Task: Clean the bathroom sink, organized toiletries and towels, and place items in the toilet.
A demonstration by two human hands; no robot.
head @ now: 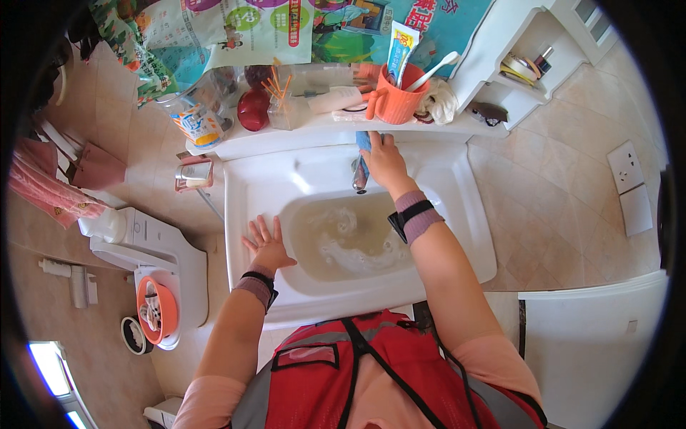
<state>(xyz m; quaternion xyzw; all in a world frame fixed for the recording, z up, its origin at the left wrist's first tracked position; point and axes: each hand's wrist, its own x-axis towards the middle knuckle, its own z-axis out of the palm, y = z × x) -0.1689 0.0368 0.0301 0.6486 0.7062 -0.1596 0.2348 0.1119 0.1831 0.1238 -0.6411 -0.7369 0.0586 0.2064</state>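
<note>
My right hand [385,162] is closed on a blue cloth [364,141] at the back of the white washbasin [462,214], over the chrome faucet [359,177]. Part of the cloth lies hidden under the hand and against the faucet. My left hand [266,245] rests with fingers spread on the basin's left rim and holds nothing. Cloudy, greyish-brown water with patches of foam [348,236] stands in the bowl between my hands.
Behind the basin a white ledge [321,135] bears an orange mug [399,99] with toothpaste and a toothbrush, a red round object [253,110], a reed diffuser and a clear plastic jar [198,120]. A pink soap holder [194,174] hangs at left, above a toilet [182,268] with an orange basin [168,311].
</note>
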